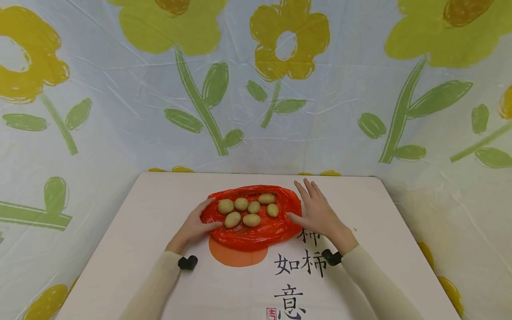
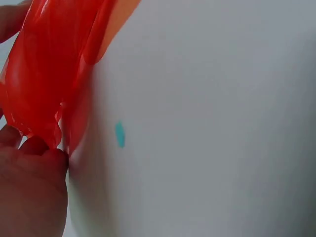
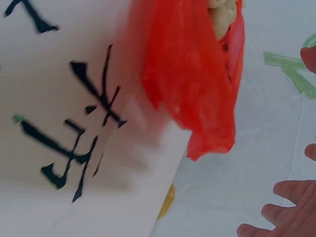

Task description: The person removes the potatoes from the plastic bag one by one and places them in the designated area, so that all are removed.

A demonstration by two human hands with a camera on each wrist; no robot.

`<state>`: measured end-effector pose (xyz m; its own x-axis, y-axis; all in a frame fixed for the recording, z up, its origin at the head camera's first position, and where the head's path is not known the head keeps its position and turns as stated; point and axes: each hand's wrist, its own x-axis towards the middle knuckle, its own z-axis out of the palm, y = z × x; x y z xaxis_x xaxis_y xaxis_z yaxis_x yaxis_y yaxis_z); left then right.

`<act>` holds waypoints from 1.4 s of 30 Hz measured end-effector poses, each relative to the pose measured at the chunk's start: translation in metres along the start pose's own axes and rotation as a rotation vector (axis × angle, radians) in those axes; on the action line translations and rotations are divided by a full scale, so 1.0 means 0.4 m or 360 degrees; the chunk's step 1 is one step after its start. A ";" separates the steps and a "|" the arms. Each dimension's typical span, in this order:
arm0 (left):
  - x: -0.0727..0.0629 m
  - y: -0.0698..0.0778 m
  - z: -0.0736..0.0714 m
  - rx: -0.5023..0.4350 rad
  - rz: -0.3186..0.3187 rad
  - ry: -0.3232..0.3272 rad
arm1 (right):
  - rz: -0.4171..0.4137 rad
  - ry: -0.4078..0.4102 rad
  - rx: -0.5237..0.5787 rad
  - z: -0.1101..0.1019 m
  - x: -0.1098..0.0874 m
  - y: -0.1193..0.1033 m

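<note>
Several small yellowish potatoes lie in a red plastic bag whose mouth is spread wide on the table. At the bag's left edge my left hand holds the plastic, with the thumb on the near side and the fingers round the far side. In the left wrist view, curled fingers meet the gathered edge of the bag. Just off the bag's right end, my right hand is raised with its fingers spread and nothing in it. The right wrist view shows the loose red plastic hanging apart from those fingers.
The pale table carries black brush characters and an orange printed shape partly under the bag. A flower-print sheet stands behind the table and along its sides. Each wrist wears a small black device.
</note>
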<state>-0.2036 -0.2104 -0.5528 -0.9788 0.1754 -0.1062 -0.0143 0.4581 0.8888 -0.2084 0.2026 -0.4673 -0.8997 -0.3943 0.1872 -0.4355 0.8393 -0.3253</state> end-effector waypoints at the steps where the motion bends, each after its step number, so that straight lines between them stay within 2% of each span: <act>1: 0.001 -0.002 0.000 0.0001 -0.0002 -0.0019 | 0.0005 -0.0011 0.0019 0.002 0.005 -0.006; 9: 0.001 -0.019 0.000 0.0138 0.0121 -0.0090 | -0.0005 -0.0128 0.0303 0.025 0.037 -0.059; 16: 0.005 -0.013 -0.002 0.0181 0.0127 -0.0152 | -0.0018 -0.0289 0.0589 0.058 0.057 -0.096; 19: 0.006 -0.009 -0.004 0.0187 0.0133 -0.0172 | -0.0044 -0.0331 0.0650 0.083 0.062 -0.110; 23: 0.001 -0.013 -0.007 0.0166 0.0137 -0.0188 | -0.0087 -0.0351 0.0675 0.122 0.064 -0.125; 26: 0.000 -0.017 -0.006 0.0140 0.0130 -0.0197 | -0.0066 -0.0333 0.0717 0.140 0.060 -0.131; 33: 0.000 -0.013 -0.004 0.0091 0.0094 -0.0207 | 0.0070 -0.0374 0.0808 0.129 0.057 -0.161; 42: 0.002 -0.020 -0.002 0.0098 0.0047 -0.0204 | 0.0079 -0.0474 0.0728 0.152 0.067 -0.167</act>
<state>-0.2046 -0.2146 -0.5596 -0.9443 0.2976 -0.1401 0.0305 0.5032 0.8636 -0.2050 0.1131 -0.4970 -0.8598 -0.5031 -0.0873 -0.3010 0.6374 -0.7093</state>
